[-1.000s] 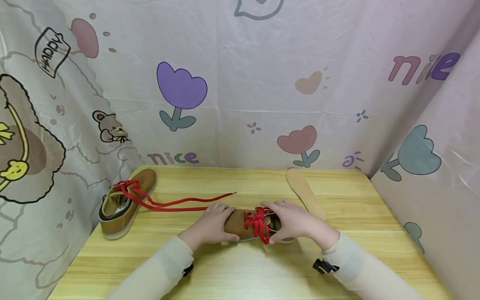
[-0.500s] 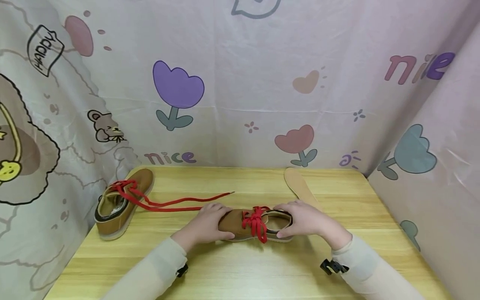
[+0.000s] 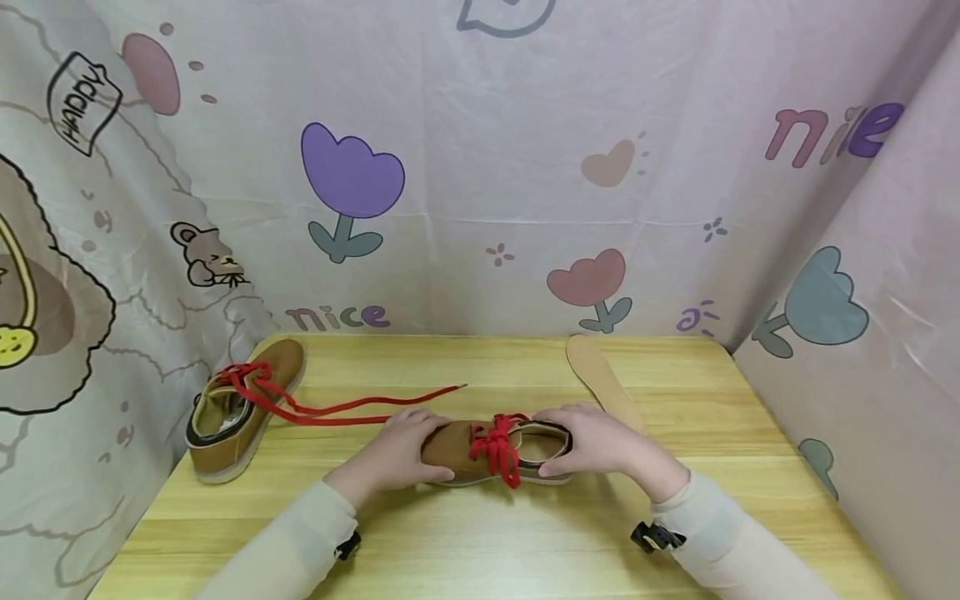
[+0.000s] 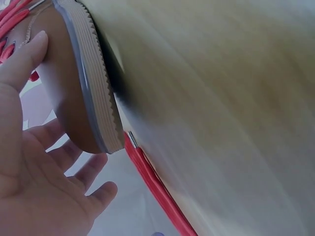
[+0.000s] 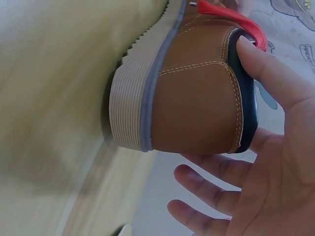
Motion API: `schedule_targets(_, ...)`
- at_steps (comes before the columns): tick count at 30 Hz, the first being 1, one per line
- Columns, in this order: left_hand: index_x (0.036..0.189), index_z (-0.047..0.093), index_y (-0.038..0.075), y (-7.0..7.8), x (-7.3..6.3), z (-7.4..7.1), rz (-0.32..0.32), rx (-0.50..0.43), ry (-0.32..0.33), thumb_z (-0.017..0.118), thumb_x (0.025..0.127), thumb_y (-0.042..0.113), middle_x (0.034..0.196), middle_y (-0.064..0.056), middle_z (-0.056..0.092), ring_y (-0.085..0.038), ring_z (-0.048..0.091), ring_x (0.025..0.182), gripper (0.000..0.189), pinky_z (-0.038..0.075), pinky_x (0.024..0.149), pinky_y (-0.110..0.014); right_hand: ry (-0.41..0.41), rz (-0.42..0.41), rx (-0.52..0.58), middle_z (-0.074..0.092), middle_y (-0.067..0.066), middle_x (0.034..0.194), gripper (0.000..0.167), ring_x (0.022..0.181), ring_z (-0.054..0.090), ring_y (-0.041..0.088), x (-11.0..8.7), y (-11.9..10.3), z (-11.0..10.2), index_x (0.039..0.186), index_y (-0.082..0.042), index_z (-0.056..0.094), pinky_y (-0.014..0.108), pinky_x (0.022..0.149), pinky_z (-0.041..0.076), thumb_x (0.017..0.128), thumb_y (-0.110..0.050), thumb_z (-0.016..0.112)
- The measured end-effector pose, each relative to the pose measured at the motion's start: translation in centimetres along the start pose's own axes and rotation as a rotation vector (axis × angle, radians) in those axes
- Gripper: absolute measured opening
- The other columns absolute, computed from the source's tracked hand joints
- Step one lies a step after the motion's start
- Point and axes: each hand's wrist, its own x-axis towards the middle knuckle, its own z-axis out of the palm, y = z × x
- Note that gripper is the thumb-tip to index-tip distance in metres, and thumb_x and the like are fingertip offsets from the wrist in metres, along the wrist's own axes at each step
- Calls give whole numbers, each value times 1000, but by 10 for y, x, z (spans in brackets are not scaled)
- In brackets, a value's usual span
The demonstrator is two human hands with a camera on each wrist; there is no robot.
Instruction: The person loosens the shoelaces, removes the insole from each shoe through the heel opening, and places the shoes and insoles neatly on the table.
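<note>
A brown shoe point(image 3: 447, 445) with a cream sole lies lengthwise near the middle of the table, its toe to the left. Its red laces point(image 3: 501, 450) are tied in a bow that hangs over the near side. My left hand point(image 3: 386, 450) holds the toe, thumb on the near side and fingers on the far side. At the other end, my right hand point(image 3: 600, 442) grips the heel, its thumb point(image 5: 261, 64) pressed on the dark padded collar point(image 5: 247, 123). Lower fingers of both hands stand spread off the shoe in the wrist views.
A second brown shoe point(image 3: 285, 360) stands at the back left, its loose red laces point(image 3: 337, 410) trailing right across the table point(image 3: 480, 542) towards my left hand. A tan insole point(image 3: 592, 367) lies at the back right, partly behind my right hand. Printed curtains point(image 3: 465, 167) enclose the back and sides.
My right hand has slid from over the shoe's opening back to the heel, uncovering the opening. The shoe and both hands have then shifted slightly left.
</note>
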Motion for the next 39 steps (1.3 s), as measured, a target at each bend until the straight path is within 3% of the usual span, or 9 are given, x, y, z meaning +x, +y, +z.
schedule_targets(8, 144, 53, 9, 1, -4, -7, 24, -6, -14, 76, 83, 55, 146, -13, 51, -39, 38, 138, 79, 27, 112, -62, 0, 28, 28, 62, 9, 134, 81, 125, 53, 34, -2, 2, -4, 138, -13, 59, 52, 103, 44, 76, -62, 77)
schedule_targets(13, 142, 56, 10, 2, -6, -8, 23, 11, -6, 76, 84, 53, 145, -10, 54, -39, 37, 139, 75, 26, 113, -62, -3, 36, 31, 62, 9, 131, 74, 125, 53, 32, -4, 5, -7, 132, -14, 64, 51, 104, 44, 77, -64, 75)
schedule_targets(39, 141, 58, 11, -6, -5, -9, 12, -1, -3, 78, 83, 51, 143, -10, 55, -39, 39, 138, 73, 26, 112, -62, 16, 30, 52, 63, 8, 132, 74, 126, 52, 35, 3, 5, -1, 133, -14, 63, 53, 105, 42, 79, -64, 74)
